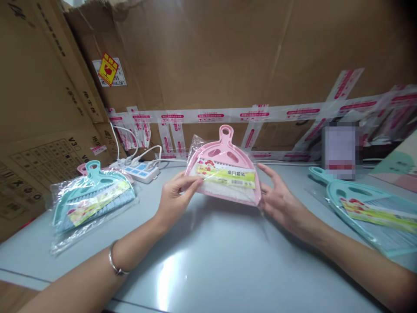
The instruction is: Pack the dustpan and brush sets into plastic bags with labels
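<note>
A pink dustpan and brush set (227, 152) in a clear plastic bag is held up over the table, its handle pointing away from me. A green and white printed label runs across its front. My left hand (176, 195) pinches its lower left edge between thumb and fingers. At its right edge, my right hand (280, 200) has spread fingers, some touching the side of the pan. Bagged teal dustpan set (94, 195) lies to the left, on top of a pink one (82, 168) that is mostly hidden. Another teal dustpan (368, 208) lies at the right.
A white power strip (141, 171) with plugs and cables sits behind the left dustpans. Large cardboard boxes (202, 56) sealed with printed tape stand along the back and left. A blurred upright object (340, 148) stands at the back right of the pale table (208, 261).
</note>
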`<state>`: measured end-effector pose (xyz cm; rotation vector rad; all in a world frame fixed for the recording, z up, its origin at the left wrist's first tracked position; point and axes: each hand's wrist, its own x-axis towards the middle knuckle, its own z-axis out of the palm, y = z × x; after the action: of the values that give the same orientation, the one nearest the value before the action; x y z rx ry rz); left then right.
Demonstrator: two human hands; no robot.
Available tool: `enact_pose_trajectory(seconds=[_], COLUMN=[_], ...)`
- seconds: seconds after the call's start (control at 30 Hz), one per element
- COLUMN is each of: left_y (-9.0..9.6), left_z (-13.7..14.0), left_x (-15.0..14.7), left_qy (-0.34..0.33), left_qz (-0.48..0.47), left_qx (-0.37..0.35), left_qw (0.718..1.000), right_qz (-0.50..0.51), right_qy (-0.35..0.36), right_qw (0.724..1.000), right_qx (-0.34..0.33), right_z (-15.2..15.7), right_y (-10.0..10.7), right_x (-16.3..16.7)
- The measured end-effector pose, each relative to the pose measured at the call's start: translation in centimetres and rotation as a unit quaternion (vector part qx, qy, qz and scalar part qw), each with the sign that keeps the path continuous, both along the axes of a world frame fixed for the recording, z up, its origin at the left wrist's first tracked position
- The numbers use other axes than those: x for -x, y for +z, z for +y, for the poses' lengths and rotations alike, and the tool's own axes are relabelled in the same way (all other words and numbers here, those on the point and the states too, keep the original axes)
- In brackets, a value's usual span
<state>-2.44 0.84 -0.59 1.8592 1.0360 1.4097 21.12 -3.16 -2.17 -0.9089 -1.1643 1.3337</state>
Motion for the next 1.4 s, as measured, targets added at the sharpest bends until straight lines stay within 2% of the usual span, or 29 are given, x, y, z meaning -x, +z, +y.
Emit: enact_pose_trajectory(seconds=[0.07, 0.17, 0.33, 0.47, 0.63, 0.83, 0.9, 0.97, 1.07, 1.13, 1.17, 1.23, 1.27, 1.3, 1.33, 1.4], left_y=[0.0, 0.1, 0.3, -0.3, -1.5, -1.0, -0.5, -0.1, 0.0, -0.2, -0.3, -0.5, -0.5, -0.5, -0.5, -0.6], left_z=[-0.2, -0.6, -0.9, -0.4, 0.8, 1.0, 0.9, 0.8, 0.8, 0.8, 0.8, 0.8, 0.7, 0.7, 0.7, 0.6], left_x=[-0.2, -0.4, -0.6, -0.6, -0.5, -0.3, -0.3, -0.2, -0.3, -0.3, -0.3, -0.4, -0.5, -0.5, -0.5, -0.6], left_qy=[0.002, -0.007, -0.054, -0.121, -0.132, -0.181, -0.158, -0.105, -0.062, -0.052, -0.047, -0.037, -0.036, -0.037, -0.039, -0.045], left_qz=[-0.015, -0.016, -0.025, -0.053, -0.013, -0.013, -0.007, 0.002, 0.011, 0.009, 0.007, 0.005, 0.003, -0.002, -0.011, -0.031], left_qx=[0.007, 0.017, 0.043, 0.148, 0.25, 0.277, 0.292, 0.299, 0.293, 0.288, 0.288, 0.292, 0.294, 0.294, 0.293, 0.29], left_qw=[1.0, 1.0, 0.997, 0.98, 0.959, 0.944, 0.943, 0.948, 0.954, 0.956, 0.956, 0.956, 0.955, 0.955, 0.955, 0.956], right_qz=[-0.038, -0.097, -0.043, -0.041, -0.075, -0.095, -0.085, -0.083, -0.12, -0.195, -0.244, -0.337, -0.367, -0.385, -0.395, -0.406], right_qy=[0.028, -0.008, -0.085, -0.118, -0.104, -0.08, -0.064, -0.046, -0.016, -0.07, -0.122, -0.216, -0.233, -0.228, -0.208, -0.161], right_qw=[0.997, 0.99, 0.995, 0.992, 0.992, 0.992, 0.994, 0.995, 0.992, 0.978, 0.961, 0.9, 0.868, 0.845, 0.835, 0.842], right_qx=[-0.052, -0.098, -0.033, -0.008, 0.008, 0.013, 0.021, 0.031, 0.045, 0.009, -0.039, -0.173, -0.24, -0.292, -0.323, -0.317], right_z=[-0.3, -0.6, -0.3, 0.5, 1.4, 1.4, 1.3, 1.2, 1.2, 1.2, 1.2, 1.1, 0.9, 0.7, 0.5, 0.2], right_y=[-0.3, -0.6, -0.4, -0.5, -1.6, -1.4, -0.9, -0.7, -1.0, -1.2, -1.3, -1.1, -0.8, -0.5, -0.3, 0.1], right_x=[0.3, 1.2, 1.6, 0.7, 0.0, -0.1, 0.1, 0.2, 0.2, -0.1, -0.3, -0.6, -0.7, -0.8, -0.8, -0.7])
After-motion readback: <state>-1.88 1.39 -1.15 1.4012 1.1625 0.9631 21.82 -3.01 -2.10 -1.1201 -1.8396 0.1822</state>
